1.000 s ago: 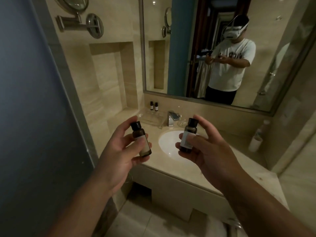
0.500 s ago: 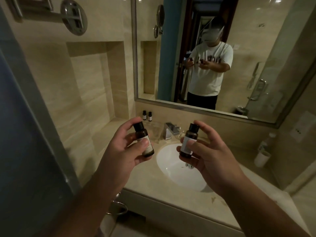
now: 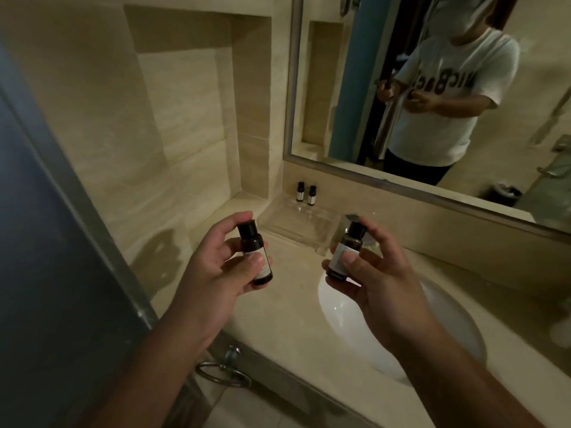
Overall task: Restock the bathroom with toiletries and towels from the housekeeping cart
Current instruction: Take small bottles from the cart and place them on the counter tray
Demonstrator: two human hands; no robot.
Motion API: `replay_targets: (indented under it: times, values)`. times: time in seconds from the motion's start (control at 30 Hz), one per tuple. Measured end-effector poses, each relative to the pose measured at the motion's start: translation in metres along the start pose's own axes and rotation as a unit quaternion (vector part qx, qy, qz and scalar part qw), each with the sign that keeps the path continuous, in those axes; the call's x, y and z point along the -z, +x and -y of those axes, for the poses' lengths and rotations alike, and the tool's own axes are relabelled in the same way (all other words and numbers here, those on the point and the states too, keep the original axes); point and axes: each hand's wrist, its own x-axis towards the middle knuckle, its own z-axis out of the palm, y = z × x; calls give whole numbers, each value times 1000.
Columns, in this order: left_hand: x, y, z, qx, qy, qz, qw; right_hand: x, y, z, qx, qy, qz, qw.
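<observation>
My left hand (image 3: 213, 267) grips a small dark toiletry bottle (image 3: 255, 251) with a black cap and pale label, held upright above the beige counter (image 3: 278, 329). My right hand (image 3: 380, 288) grips a second like bottle (image 3: 344, 251) over the left rim of the white sink (image 3: 448, 329). Beyond both hands a clear tray (image 3: 296, 222) lies on the counter against the wall. Two more small dark bottles (image 3: 306, 193) stand at the tray's far edge below the mirror.
A large framed mirror (image 3: 355, 88) shows a person's reflection. A recessed wall niche (image 3: 191, 103) is at the left. A grey door panel (image 3: 46, 273) fills the left edge. A metal towel ring (image 3: 224, 373) hangs under the counter front. The faucet (image 3: 352, 217) is mostly hidden behind the right bottle.
The view has moved closer to the counter and tilted down. Both hands with their bottles have come forward toward the tray, and the tray and the two standing bottles look larger.
</observation>
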Motion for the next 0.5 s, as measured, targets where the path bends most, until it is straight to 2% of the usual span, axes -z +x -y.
replay_targets:
  times: [0.3,0.5]
  values:
    - [-31,99,21,-6,3,-23,1000,26,112,-8,2,-21,27,999]
    - [-45,145,51,30,16,-26,999,48,161,-24,-24,-42,24,999]
